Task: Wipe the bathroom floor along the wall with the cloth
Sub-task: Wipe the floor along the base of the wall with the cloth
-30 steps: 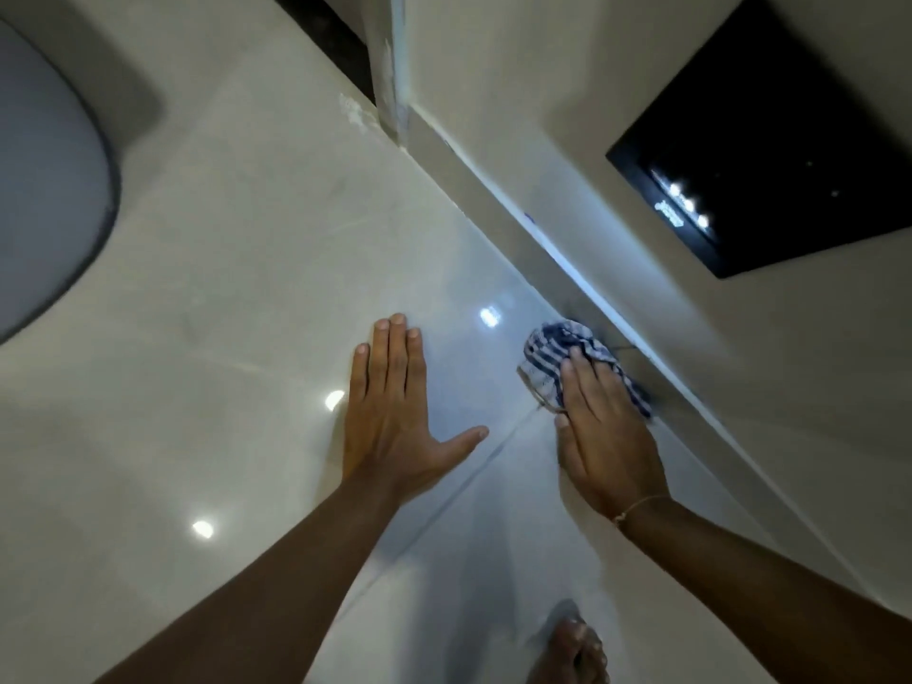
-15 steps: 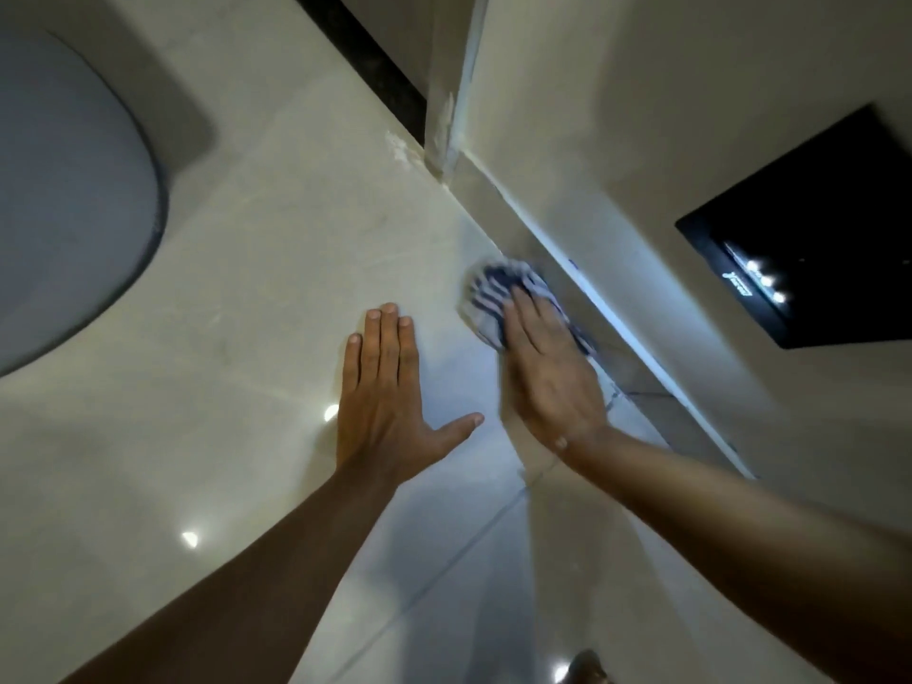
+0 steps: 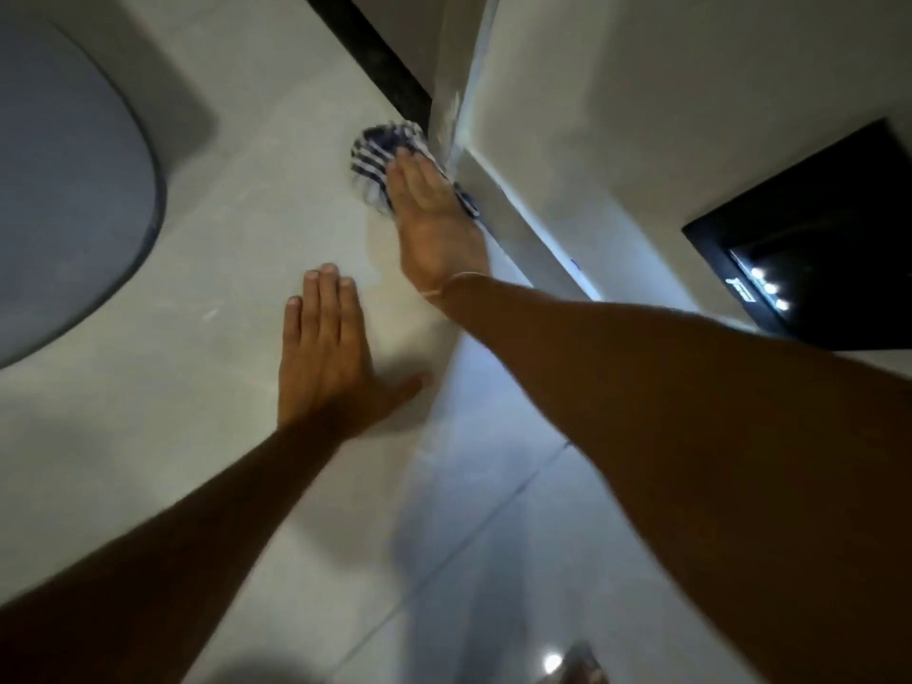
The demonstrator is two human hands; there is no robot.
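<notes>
A blue-and-white striped cloth [image 3: 377, 153] lies bunched on the pale tiled floor [image 3: 256, 239], right at the foot of the wall [image 3: 592, 116] by a door-frame corner. My right hand [image 3: 432, 224] presses flat on the cloth's near half, arm stretched far forward; the fingers cover part of it. My left hand [image 3: 325, 357] rests flat on the floor nearer to me, fingers together, thumb out, holding nothing.
A grey toilet lid [image 3: 64, 190] fills the left edge. A dark threshold strip [image 3: 375, 46] runs along the far floor edge. A black panel [image 3: 814, 239] with small lights sits in the wall at right. A foot [image 3: 577, 671] shows at the bottom.
My right hand has slid the cloth forward along the wall's base, from beside my left hand up to the door-frame corner. My left hand has stayed planted on the floor.
</notes>
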